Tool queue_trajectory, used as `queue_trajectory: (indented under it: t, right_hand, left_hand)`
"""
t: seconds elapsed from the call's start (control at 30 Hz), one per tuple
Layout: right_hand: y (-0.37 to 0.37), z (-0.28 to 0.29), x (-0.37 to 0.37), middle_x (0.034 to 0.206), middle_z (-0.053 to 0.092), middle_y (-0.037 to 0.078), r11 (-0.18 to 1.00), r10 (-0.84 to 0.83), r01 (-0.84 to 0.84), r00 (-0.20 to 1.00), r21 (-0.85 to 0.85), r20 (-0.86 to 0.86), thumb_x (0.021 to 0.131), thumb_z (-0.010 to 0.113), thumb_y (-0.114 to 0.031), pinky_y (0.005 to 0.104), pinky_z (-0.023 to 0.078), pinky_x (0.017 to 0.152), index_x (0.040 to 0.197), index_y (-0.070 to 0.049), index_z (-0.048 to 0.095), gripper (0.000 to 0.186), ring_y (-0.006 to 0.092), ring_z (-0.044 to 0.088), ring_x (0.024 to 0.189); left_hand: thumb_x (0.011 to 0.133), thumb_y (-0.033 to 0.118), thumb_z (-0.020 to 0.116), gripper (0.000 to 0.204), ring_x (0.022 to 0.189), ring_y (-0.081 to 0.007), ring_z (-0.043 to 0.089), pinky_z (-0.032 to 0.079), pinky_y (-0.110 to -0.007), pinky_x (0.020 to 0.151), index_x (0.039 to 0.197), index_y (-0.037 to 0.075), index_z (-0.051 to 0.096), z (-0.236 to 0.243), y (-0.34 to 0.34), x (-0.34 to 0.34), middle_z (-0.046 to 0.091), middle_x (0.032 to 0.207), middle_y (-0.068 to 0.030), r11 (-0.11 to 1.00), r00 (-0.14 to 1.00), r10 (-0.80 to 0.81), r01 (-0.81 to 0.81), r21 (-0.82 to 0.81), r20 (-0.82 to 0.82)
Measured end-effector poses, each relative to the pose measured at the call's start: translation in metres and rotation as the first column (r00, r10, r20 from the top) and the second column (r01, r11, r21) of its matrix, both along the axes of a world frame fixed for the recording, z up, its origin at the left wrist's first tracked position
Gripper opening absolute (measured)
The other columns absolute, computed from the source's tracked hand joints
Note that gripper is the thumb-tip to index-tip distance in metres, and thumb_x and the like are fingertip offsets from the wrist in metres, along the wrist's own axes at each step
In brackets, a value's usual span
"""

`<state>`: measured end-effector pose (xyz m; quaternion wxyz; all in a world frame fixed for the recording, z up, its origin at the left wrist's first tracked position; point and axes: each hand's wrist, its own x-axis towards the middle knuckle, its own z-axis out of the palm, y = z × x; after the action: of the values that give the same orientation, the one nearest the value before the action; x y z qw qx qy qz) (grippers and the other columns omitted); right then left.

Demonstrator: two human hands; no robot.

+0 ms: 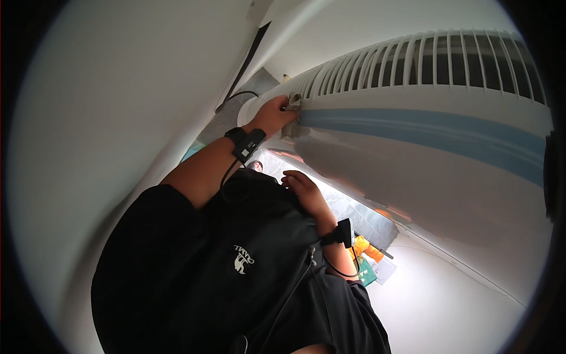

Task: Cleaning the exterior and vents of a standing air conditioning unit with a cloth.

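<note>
I have a large pale wall [106, 118] along the left, broad and plain, dimming to a soft grey shadow lower down. A dark narrow strip [250, 53] slants along its far edge, and another white wall [312, 35] stands beyond it. The floor [354, 215] is grey tile with faint marble-like veining (the joints bow, thanks to my fisheye lens), and bright glare washes part of it out. At lower right I get a whiter, better-lit wall [448, 301] with a thin trim line [457, 261]. Near it sit an orange item [361, 245] and a green one [367, 272].
</note>
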<state>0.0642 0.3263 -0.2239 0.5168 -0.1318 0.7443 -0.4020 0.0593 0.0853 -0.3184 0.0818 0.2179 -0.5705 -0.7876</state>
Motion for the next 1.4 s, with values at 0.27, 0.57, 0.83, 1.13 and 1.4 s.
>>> queue_trajectory:
  t: [0.27, 0.57, 0.83, 1.13, 1.4]
  right_hand:
    - [-0.001, -0.004, 0.000, 0.103, 0.069, 0.010, 1.000, -0.006, 0.006, 1.000, -0.012, 0.001, 0.099, 0.053, -0.022, 0.0294, 0.047, 0.093, 0.123, 0.001, 0.060, 0.033, 0.0173, 0.064, 0.101]
    - [0.003, -0.001, -0.004, 0.110, 0.067, 0.010, 0.999, 0.026, -0.027, 0.999, 0.030, 0.033, 0.102, 0.050, -0.020, 0.0295, 0.046, 0.095, 0.125, 0.002, 0.058, 0.033, 0.0166, 0.062, 0.105]
    - [0.014, -0.009, 0.007, 0.106, 0.069, 0.011, 0.994, -0.098, 0.095, 0.993, 0.046, 0.060, 0.100, 0.052, -0.020, 0.0307, 0.047, 0.094, 0.123, 0.001, 0.060, 0.032, 0.0184, 0.064, 0.103]
    - [0.039, -0.013, 0.019, 0.107, 0.067, 0.011, 0.984, -0.167, 0.162, 0.983, 0.070, 0.076, 0.101, 0.051, -0.019, 0.0305, 0.048, 0.093, 0.124, 0.001, 0.059, 0.032, 0.0181, 0.063, 0.102]
    - [0.040, -0.020, 0.017, 0.105, 0.068, 0.010, 0.988, -0.154, 0.155, 0.985, -0.011, 0.077, 0.100, 0.051, -0.018, 0.0304, 0.048, 0.092, 0.124, 0.001, 0.060, 0.031, 0.0178, 0.063, 0.101]
  left_hand:
    - [0.085, 0.020, 0.070, 0.030, 0.085, -0.0180, 0.061, 0.048, -0.032, 0.078, 0.105, -0.001, 0.062, -0.064, 0.012, 0.000, 0.066, 0.094, -0.0118, 0.988, 0.992, 0.130, -0.130, 0.079, 0.003]
    - [0.088, 0.011, 0.066, 0.036, 0.102, -0.0183, 0.062, 0.048, -0.031, 0.090, 0.122, 0.001, 0.059, -0.110, 0.004, -0.004, 0.066, 0.111, -0.0100, 0.996, 0.977, -0.017, 0.035, -0.084, 0.213]
    - [0.083, 0.022, 0.068, 0.035, 0.093, -0.0254, 0.068, 0.050, -0.035, 0.082, 0.112, 0.003, 0.063, -0.141, -0.001, -0.002, 0.070, 0.097, -0.0147, 0.972, 0.957, 0.115, -0.053, -0.228, 0.268]
    - [0.085, 0.018, 0.065, 0.032, 0.079, -0.0227, 0.066, 0.051, -0.032, 0.071, 0.107, -0.004, 0.062, -0.175, 0.021, -0.003, 0.067, 0.088, -0.0126, 0.929, 0.902, 0.103, -0.238, 0.283, 0.419]
    - [0.091, 0.012, 0.060, 0.038, 0.097, -0.0175, 0.062, 0.051, -0.027, 0.085, 0.127, 0.004, 0.053, -0.123, 0.011, 0.003, 0.062, 0.113, -0.0066, 0.880, 0.892, 0.024, -0.233, 0.414, 0.451]
